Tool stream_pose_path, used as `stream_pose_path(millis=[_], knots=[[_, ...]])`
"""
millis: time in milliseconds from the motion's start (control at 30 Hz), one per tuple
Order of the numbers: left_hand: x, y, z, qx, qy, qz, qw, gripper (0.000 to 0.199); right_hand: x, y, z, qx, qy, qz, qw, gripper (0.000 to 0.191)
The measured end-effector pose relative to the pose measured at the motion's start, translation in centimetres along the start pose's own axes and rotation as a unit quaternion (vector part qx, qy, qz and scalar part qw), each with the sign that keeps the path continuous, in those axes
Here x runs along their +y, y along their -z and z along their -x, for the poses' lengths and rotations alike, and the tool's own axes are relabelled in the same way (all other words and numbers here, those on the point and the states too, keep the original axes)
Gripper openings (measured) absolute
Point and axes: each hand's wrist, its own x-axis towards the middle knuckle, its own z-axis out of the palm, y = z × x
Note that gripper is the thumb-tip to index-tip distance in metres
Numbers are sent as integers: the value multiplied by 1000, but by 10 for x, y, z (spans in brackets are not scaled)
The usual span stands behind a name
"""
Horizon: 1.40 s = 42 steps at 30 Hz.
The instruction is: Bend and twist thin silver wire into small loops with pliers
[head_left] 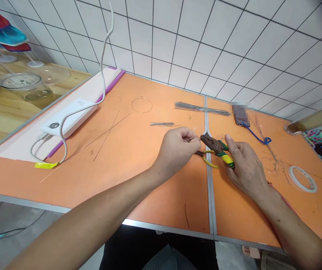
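Note:
My left hand point(179, 148) is closed in a pinch on a thin wire point(190, 139) above the middle of the orange table point(149, 195). Facing it, my right hand point(246, 165) grips a pair of pliers point(218, 147) with green and yellow handles and rusty jaws. The jaws point left, close to the left fingertips; whether they touch the wire I cannot tell. Beneath them lies a second tool with yellow handles point(210, 162), partly hidden. A bundle of short wires point(162, 123) and a bundle of long wires point(200, 108) rest farther back.
At the left, a white power strip point(71, 118) with its cable lies on paper. A wire ring point(142, 105) and loose wires are nearby. To the right are a roll of white tape point(303, 179), a blue cord point(255, 135) and a glass bottle point(312, 120). A tiled wall point(189, 45) bounds the back.

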Motion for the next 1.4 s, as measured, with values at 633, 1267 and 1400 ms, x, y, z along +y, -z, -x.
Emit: stream_pose_path(millis=[633,1267,1400], knots=[[-7,-4,1,-18,37,35,999,17,-3,-4,11,-21,-45,118,992,113],[-8,6,-13,-70,118,110,984,15,-21,-16,7,-17,-104,-158,982,82],[-9,7,-17,-83,152,115,978,18,-15,-9,10,-31,-76,-46,996,89]])
